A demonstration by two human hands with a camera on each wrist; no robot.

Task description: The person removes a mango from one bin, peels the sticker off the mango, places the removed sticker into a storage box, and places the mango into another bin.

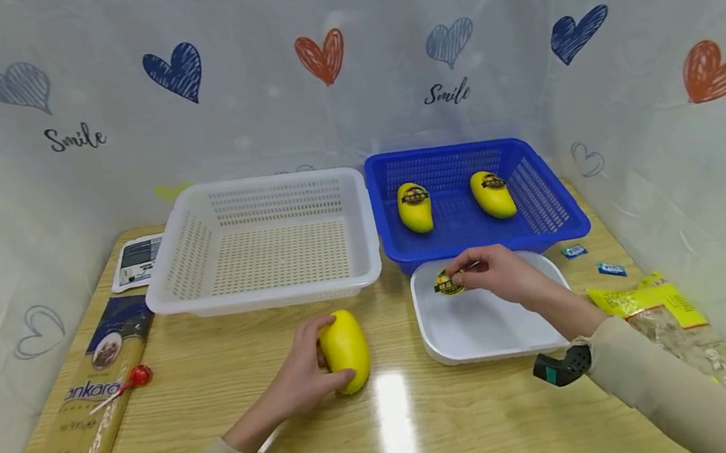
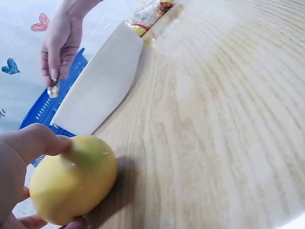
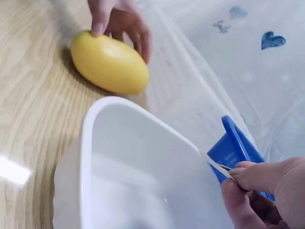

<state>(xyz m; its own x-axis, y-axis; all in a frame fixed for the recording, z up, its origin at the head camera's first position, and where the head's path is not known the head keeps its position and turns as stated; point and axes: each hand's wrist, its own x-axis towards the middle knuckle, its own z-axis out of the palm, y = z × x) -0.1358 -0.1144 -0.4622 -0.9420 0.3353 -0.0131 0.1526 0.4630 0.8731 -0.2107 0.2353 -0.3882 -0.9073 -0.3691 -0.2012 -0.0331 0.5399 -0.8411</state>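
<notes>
My left hand (image 1: 300, 373) grips a plain yellow mango (image 1: 346, 352) on the table, thumb at its near end and fingers at its far end. In the left wrist view the mango (image 2: 76, 179) shows a greenish patch. Over the white tub (image 1: 491, 329), my right hand (image 1: 504, 277) pinches a black-and-gold sticker (image 1: 446, 284) between thumb and fingertips. The right wrist view shows the sticker (image 3: 220, 169) nearly edge-on. Two mangoes, a left one (image 1: 415, 212) and a right one (image 1: 494, 197), lie in the blue basket (image 1: 467, 239), each bearing a similar sticker.
A white basket (image 1: 267, 294) stands left of the blue one. At the left lie a spaghetti pack (image 1: 90, 408), a red lollipop (image 1: 140, 375) and a white packet (image 1: 137, 262). Small blue packets (image 1: 612, 269) and a yellow-topped clear bag (image 1: 672, 313) lie at the right.
</notes>
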